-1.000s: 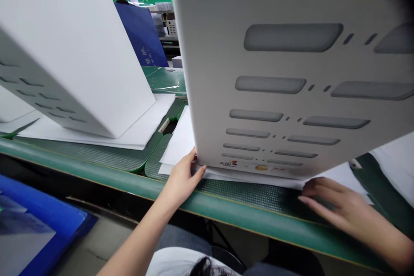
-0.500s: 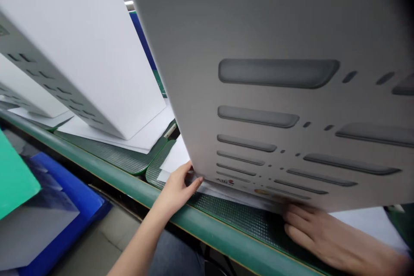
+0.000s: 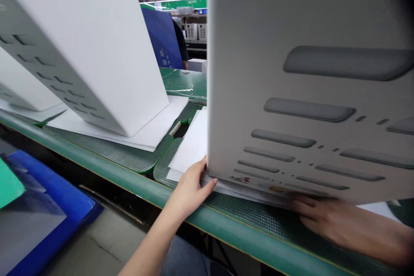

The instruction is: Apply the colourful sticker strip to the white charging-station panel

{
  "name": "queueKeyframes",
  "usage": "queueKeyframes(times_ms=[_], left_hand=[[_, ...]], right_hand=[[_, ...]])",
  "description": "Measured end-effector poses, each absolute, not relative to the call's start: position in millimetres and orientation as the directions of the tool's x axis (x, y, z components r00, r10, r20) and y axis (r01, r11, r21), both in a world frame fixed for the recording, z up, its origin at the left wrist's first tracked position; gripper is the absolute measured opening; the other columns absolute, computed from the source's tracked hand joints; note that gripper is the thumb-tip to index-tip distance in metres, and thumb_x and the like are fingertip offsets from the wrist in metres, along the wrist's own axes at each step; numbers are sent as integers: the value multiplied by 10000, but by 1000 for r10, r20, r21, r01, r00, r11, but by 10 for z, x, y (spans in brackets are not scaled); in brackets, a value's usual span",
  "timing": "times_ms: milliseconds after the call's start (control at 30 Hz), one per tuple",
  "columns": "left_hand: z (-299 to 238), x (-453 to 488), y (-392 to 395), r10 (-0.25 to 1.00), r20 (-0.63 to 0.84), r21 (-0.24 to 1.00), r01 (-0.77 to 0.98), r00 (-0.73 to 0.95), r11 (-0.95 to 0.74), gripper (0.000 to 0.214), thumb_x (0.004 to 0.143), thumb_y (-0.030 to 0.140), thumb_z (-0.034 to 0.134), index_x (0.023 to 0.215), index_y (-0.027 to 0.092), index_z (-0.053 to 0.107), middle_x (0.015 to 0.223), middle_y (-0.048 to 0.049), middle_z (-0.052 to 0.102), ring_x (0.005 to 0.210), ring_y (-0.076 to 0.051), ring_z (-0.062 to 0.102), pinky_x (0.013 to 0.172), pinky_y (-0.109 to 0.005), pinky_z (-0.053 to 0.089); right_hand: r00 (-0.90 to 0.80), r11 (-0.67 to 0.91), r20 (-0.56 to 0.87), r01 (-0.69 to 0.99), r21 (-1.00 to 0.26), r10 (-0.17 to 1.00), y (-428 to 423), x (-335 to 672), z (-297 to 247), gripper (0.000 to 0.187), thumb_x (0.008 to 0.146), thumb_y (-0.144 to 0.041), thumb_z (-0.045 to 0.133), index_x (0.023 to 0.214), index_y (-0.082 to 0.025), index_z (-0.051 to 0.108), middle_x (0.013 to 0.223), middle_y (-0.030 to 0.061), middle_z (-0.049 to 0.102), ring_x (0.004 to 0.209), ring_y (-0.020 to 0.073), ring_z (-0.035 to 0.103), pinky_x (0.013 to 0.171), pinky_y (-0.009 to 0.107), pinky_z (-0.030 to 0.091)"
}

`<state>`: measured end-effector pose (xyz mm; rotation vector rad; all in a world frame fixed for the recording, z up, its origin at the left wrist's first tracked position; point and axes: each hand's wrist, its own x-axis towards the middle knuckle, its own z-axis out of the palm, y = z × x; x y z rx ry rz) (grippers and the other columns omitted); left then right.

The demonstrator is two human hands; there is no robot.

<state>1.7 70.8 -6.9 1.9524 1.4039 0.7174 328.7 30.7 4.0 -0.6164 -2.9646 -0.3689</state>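
A large white box [image 3: 307, 95] with embossed grey slots and small printed logos stands tilted on its lower edge, filling the right of the view. My left hand [image 3: 190, 189] grips its lower left corner, with the fingertips by a white paper sheet [image 3: 190, 155]. My right hand [image 3: 323, 217], blurred, reaches under the box's lower edge with its fingers together. Under the box lies a dimpled green bench mat [image 3: 246, 211]. The box's far side is hidden.
Similar white boxes [image 3: 84, 51] lean on white sheets at the left of the bench. The green bench edge [image 3: 129, 181] runs in front. A blue tray [image 3: 42, 181] lies below on the left. Further back stand a blue bag [image 3: 160, 36] and a person [image 3: 179, 39].
The near box now stands more upright and further right in view. My left hand has moved right with it, and the view has tilted level, showing more of the room behind.
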Motion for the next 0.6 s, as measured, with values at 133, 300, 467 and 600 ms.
queueKeyframes(times_ms=[133, 300, 467, 600], left_hand=[[-58, -4, 692, 948, 82, 744, 614, 307, -263, 569, 763, 281, 558, 1302, 203, 392, 1232, -35, 507, 1088, -183, 481, 948, -305, 370], [-45, -5, 679, 950, 74, 735, 628, 302, -257, 571, 751, 288, 567, 1288, 172, 410, 1197, -61, 527, 1047, -198, 496, 918, -319, 384], [-19, 13, 670, 947, 94, 741, 613, 307, -272, 534, 760, 272, 550, 1272, 190, 425, 1102, -45, 567, 972, -180, 515, 853, -307, 404], [-21, 17, 666, 950, 91, 753, 604, 298, -262, 496, 769, 275, 533, 1250, 192, 445, 1097, -46, 568, 944, -179, 518, 833, -312, 407]], right_hand=[[-941, 887, 88, 338, 316, 328, 388, 3083, 59, 290, 701, 2, 276, 645, -127, 530, 1011, 104, 545, 950, 244, 511, 724, 383, 433], [-926, 874, 118, 378, 305, 359, 461, 2734, -1, 231, 752, -15, 326, 721, -132, 523, 1036, 78, 539, 881, 215, 521, 670, 339, 424], [-859, 839, 158, 510, 188, 487, 355, 2597, -58, 213, 862, -115, 341, 890, -128, 552, 1000, 72, 548, 842, 169, 536, 690, 292, 416], [-812, 814, 58, 580, -42, 581, 143, 2825, -94, 236, 904, -156, 311, 877, -141, 544, 918, 46, 546, 745, 106, 505, 626, 234, 382]])
